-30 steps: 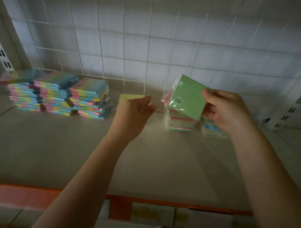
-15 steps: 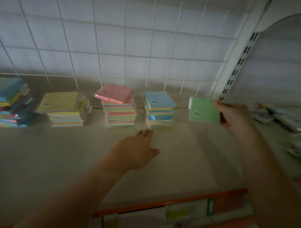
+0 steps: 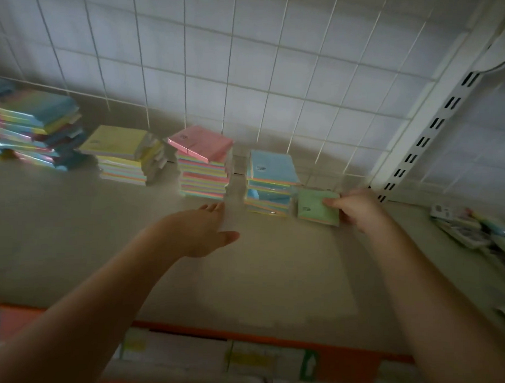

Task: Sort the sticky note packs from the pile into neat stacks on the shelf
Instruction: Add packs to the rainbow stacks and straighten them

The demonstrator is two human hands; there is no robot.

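My right hand pinches a green-topped sticky note pack low at the shelf surface, just right of the blue-topped stack. To the left stand a pink-topped stack and a yellow-topped stack. My left hand hovers flat and empty over the shelf, in front of the pink-topped stack, fingers straight.
A larger pile of pastel packs lies at the far left. A white wire grid backs the shelf and a slotted upright stands at the right. Other small stationery lies at the far right. An orange price rail runs along the front edge.
My right hand has lowered the green pack from mid-air down beside the blue-topped stack. The left hand has moved slightly forward toward the pink-topped stack. The view has shifted a little.
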